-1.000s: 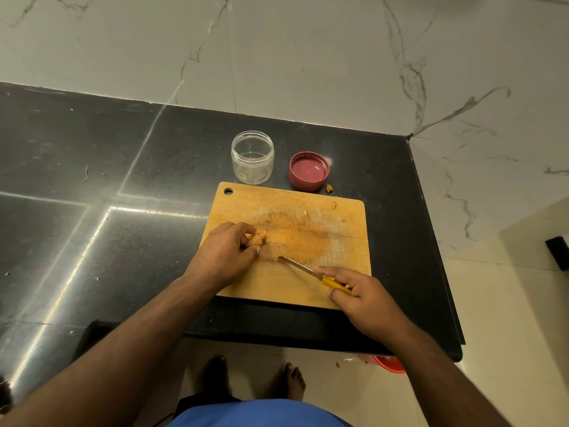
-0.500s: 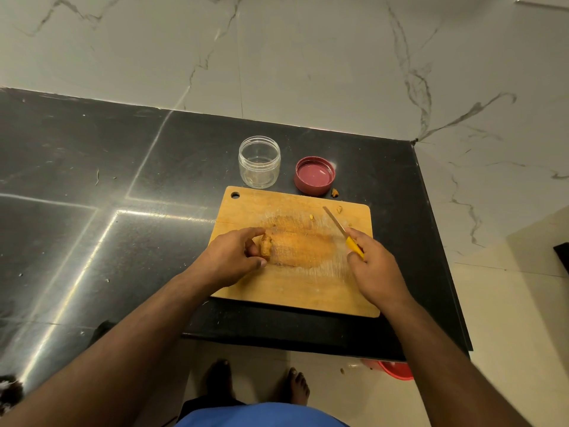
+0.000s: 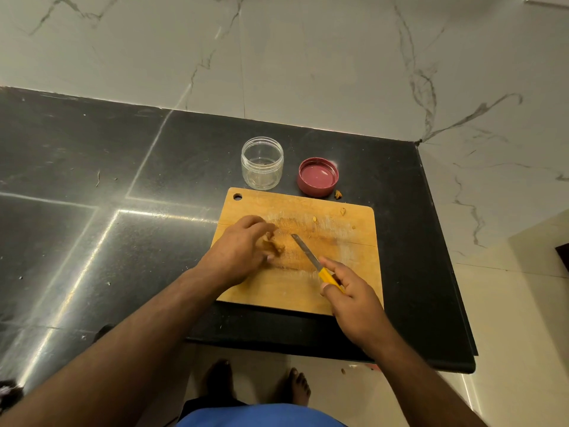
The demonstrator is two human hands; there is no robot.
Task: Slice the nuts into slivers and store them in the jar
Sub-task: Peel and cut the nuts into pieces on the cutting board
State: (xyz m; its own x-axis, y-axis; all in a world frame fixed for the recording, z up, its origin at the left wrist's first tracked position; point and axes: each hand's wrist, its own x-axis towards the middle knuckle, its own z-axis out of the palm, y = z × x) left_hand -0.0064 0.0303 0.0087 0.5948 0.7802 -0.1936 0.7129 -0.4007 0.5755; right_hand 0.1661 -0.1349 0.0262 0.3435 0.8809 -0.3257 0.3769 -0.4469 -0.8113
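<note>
a home kitchen: a polished black stone desk (image 3: 92,167) set against white marble-veined wall tiles (image 3: 308,57), a worn wooden chopping board (image 3: 354,285) on it, bare feet (image 3: 297,386) on the cream floor.

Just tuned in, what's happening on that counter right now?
A person is cutting nuts on a wooden cutting board. The left hand gathers a small blurred clump of nut pieces, while the right hand grips a yellow-handled knife, blade angled toward the clump. Behind the board the clear jar stands open and looks almost empty, its red lid lying beside it. A few stray bits lie on the board's far side.
</note>
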